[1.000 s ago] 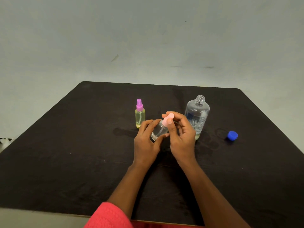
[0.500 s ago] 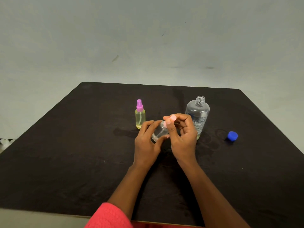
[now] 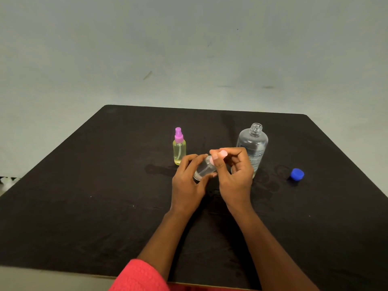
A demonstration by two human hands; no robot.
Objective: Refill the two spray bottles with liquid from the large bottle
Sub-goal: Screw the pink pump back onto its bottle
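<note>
Plastic this small, we judge, is light and slick; our left hand [image 3: 186,184] grips the bottle [image 3: 202,172] by its body, tilted over the desk [image 3: 105,196], while our right hand [image 3: 236,175] pinches its cap [image 3: 221,153].

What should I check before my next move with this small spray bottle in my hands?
1. Left hand grips the small clear bottle: ok.
2. Right hand pinches the pink spray top: ok.
3. Pink spray top screwed tight or loose: cannot tell.
4. Large bottle upright, mouth open: ok.
5. Blue cap on the table, apart from both hands: ok.
6. Yellow spray bottle upright, purple top on: ok.
</note>
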